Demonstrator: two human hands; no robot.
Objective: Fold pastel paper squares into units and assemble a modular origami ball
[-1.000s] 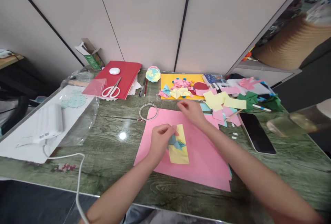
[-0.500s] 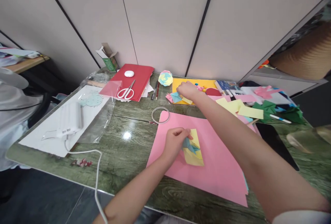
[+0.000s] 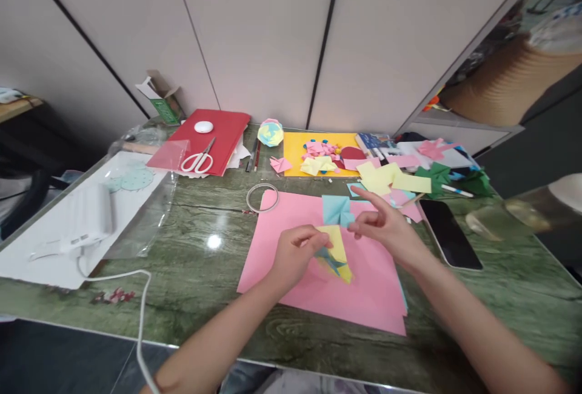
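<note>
My left hand (image 3: 302, 251) is pinched on a yellow folded paper (image 3: 335, 239) with a blue folded piece (image 3: 331, 260) against it, over a pink paper sheet (image 3: 295, 285). Just above it, a light blue folded paper (image 3: 335, 209) shows its creases and a small flap at its lower right. My right hand (image 3: 382, 227) has thumb and middle finger closed at that flap, while the index finger points out past the paper. A pink folded piece (image 3: 280, 165) lies farther back, near the yellow sheet (image 3: 293, 145).
Behind are folded paper pieces (image 3: 318, 151), yellow strips (image 3: 382, 177) and a round paper piece (image 3: 271, 133). A clear tape roll (image 3: 262, 185) overlaps the pink sheet's corner. Scissors (image 3: 200, 160) lie on a red folder (image 3: 222, 127). A phone (image 3: 450, 233) and white power bank (image 3: 91, 218) flank the work.
My right hand has drawn back from the rear of the table, bringing the light blue folded paper over the pink sheet. The yellow paper in my left hand has tilted. The view has swung right.
</note>
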